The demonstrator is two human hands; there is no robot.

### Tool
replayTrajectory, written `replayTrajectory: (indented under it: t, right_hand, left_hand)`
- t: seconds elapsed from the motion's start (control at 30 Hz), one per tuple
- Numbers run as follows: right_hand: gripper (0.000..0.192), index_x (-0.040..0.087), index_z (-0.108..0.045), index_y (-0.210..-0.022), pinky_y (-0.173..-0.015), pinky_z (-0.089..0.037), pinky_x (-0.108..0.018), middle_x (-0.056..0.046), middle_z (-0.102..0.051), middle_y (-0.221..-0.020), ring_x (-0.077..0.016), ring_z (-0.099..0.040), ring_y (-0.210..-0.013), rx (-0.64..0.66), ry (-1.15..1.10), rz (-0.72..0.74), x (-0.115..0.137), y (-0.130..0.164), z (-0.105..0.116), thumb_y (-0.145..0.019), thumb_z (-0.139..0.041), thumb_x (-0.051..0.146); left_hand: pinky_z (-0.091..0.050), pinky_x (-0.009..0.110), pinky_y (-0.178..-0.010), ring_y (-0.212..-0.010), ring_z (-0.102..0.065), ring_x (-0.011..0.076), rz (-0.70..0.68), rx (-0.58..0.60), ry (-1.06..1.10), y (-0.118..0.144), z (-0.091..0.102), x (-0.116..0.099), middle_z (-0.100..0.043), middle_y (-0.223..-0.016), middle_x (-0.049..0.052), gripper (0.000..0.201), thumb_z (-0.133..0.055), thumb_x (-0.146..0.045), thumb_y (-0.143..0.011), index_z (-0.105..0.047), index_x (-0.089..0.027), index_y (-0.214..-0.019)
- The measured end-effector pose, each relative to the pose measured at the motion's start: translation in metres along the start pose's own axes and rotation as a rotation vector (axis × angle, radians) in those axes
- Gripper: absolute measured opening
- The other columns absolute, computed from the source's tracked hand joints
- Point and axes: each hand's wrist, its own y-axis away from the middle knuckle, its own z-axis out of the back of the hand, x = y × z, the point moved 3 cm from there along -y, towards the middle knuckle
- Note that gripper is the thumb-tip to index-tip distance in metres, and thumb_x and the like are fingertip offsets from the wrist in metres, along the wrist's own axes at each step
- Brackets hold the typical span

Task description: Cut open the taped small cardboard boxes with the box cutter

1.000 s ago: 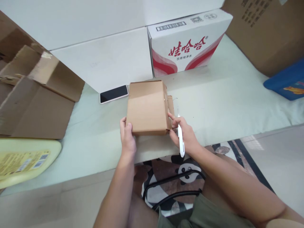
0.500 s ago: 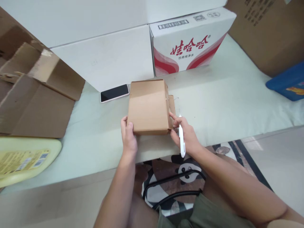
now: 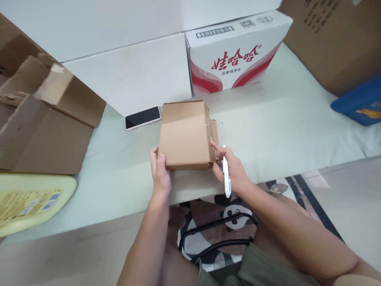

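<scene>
A small brown cardboard box (image 3: 184, 133) lies on the pale green table (image 3: 282, 119), near its front edge. My left hand (image 3: 160, 172) grips the box's near left corner, thumb on top. My right hand (image 3: 233, 169) holds a white pen-like tool (image 3: 226, 174) and its fingertips press against the box's right side flap (image 3: 214, 133). The tool's thin tip points away from me, just right of the flap.
A phone (image 3: 143, 117) lies screen-up left of the box. Behind stand a white box (image 3: 131, 75) and a red-and-white printed carton (image 3: 235, 51). Flattened brown cardboard (image 3: 44, 119) and a yellow object (image 3: 29, 200) lie left; a blue item (image 3: 360, 101) right.
Hands and box keep the same hold and place; only the view shifts slightly.
</scene>
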Motion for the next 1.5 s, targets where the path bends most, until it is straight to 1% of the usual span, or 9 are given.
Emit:
replayTrajectory:
  t: [0.17, 0.4, 0.57, 0.83, 0.93, 1.1, 1.27, 1.37, 1.5]
  right_hand:
    - [0.022, 0.029, -0.041, -0.095, -0.067, -0.048, -0.038, -0.016, -0.063, -0.155, -0.0208, -0.073, -0.07, -0.005, -0.012, 0.008, -0.001, 0.001, 0.0, -0.082, -0.057, 0.021]
    - [0.021, 0.029, -0.042, -0.096, -0.065, -0.047, -0.038, -0.019, -0.064, -0.153, -0.0169, -0.066, -0.06, -0.007, 0.002, 0.031, -0.002, 0.0, 0.0, -0.083, -0.057, 0.022]
    - [0.024, 0.03, -0.04, -0.097, -0.078, -0.054, -0.041, -0.016, -0.073, -0.138, -0.0222, -0.072, -0.084, -0.073, -0.076, 0.027, -0.001, 0.002, 0.002, -0.086, -0.062, 0.029]
    - [0.047, 0.031, -0.031, -0.1, -0.068, -0.053, -0.033, -0.018, -0.058, -0.155, -0.01, -0.049, -0.064, -0.173, -0.283, -0.13, -0.012, 0.001, -0.005, -0.083, -0.072, 0.046]
    - [0.046, 0.031, -0.031, -0.102, -0.062, -0.047, -0.029, -0.008, -0.066, -0.128, -0.0097, -0.041, -0.061, -0.195, -0.288, -0.132, -0.016, -0.002, -0.004, -0.084, -0.07, 0.049]
    - [0.043, 0.031, -0.029, -0.101, -0.06, -0.043, -0.027, 0.004, -0.045, -0.088, -0.0142, -0.047, -0.066, -0.201, -0.269, -0.092, -0.017, -0.007, -0.002, -0.087, -0.067, 0.044]
    - [0.048, 0.031, -0.026, -0.101, -0.066, -0.049, -0.029, -0.006, -0.06, -0.124, -0.0132, -0.054, -0.072, -0.267, -0.302, -0.08, -0.014, -0.004, -0.002, -0.088, -0.07, 0.044]
    - [0.05, 0.031, -0.027, -0.102, -0.067, -0.051, -0.029, -0.012, -0.053, -0.154, -0.0086, -0.049, -0.066, -0.273, -0.345, -0.094, -0.013, -0.004, -0.003, -0.089, -0.073, 0.047]
    - [0.057, 0.032, -0.029, -0.101, -0.068, -0.053, -0.029, -0.011, -0.053, -0.159, -0.0064, -0.047, -0.064, -0.278, -0.472, -0.084, -0.016, -0.006, -0.003, -0.085, -0.08, 0.05]
  left_hand:
    - [-0.047, 0.04, -0.099, -0.115, -0.059, 0.0285, 0.027, -0.015, 0.05, 0.0, -0.001, -0.002, -0.063, -0.117, 0.007, 0.054, -0.067, -0.068, -0.078, -0.058, -0.027, -0.113]
    - [-0.048, 0.04, -0.1, -0.117, -0.06, 0.0287, 0.018, -0.01, 0.031, 0.001, -0.001, -0.002, -0.064, -0.12, 0.008, 0.053, -0.065, -0.066, -0.081, -0.057, -0.027, -0.116]
    - [-0.048, 0.038, -0.099, -0.117, -0.06, 0.0281, -0.004, 0.017, -0.001, 0.0, 0.0, -0.001, -0.063, -0.12, 0.007, 0.05, -0.061, -0.066, -0.085, -0.057, -0.027, -0.116]
    - [-0.046, 0.04, -0.099, -0.117, -0.058, 0.03, -0.024, 0.046, -0.009, 0.006, -0.005, -0.007, -0.062, -0.118, 0.009, 0.054, -0.065, -0.067, -0.08, -0.057, -0.025, -0.114]
    - [-0.045, 0.042, -0.101, -0.117, -0.059, 0.0309, 0.0, 0.069, 0.005, 0.007, -0.006, -0.008, -0.063, -0.118, 0.009, 0.056, -0.067, -0.067, -0.078, -0.057, -0.025, -0.114]
    - [-0.047, 0.043, -0.102, -0.119, -0.059, 0.0315, -0.01, 0.082, -0.007, 0.006, -0.006, -0.008, -0.063, -0.121, 0.009, 0.055, -0.066, -0.066, -0.079, -0.057, -0.026, -0.115]
    - [-0.047, 0.044, -0.103, -0.119, -0.059, 0.0319, -0.013, 0.082, 0.007, 0.005, -0.005, -0.008, -0.064, -0.12, 0.009, 0.055, -0.068, -0.065, -0.079, -0.058, -0.025, -0.115]
    - [-0.047, 0.043, -0.102, -0.119, -0.059, 0.0313, 0.003, 0.074, 0.028, 0.005, -0.005, -0.007, -0.064, -0.12, 0.009, 0.057, -0.07, -0.066, -0.076, -0.058, -0.025, -0.114]
    - [-0.046, 0.041, -0.1, -0.116, -0.059, 0.0303, 0.017, 0.052, 0.042, 0.004, -0.006, -0.006, -0.065, -0.118, 0.008, 0.06, -0.071, -0.067, -0.074, -0.058, -0.024, -0.113]
